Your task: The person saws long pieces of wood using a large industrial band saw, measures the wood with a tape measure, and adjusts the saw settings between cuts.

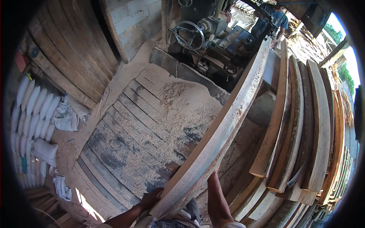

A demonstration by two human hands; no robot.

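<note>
A long, thick timber plank runs from just in front of my body up to the machine at the far right, with sawn faces and a rough, bark-edged side. Against the left side of its near end is my left hand, holding it with the fingers partly hidden. My right hand grips the plank from the right and below; most of its fingers are out of sight under the wood. The plank's far end meets the sawing machine, beside a co-worker in a blue shirt.
Stacked timbers lie close on my right. Sawdust covers the slatted wooden floor to the left. Large boards lean at the far left, near piled white sacks. A metal handwheel juts from the machine.
</note>
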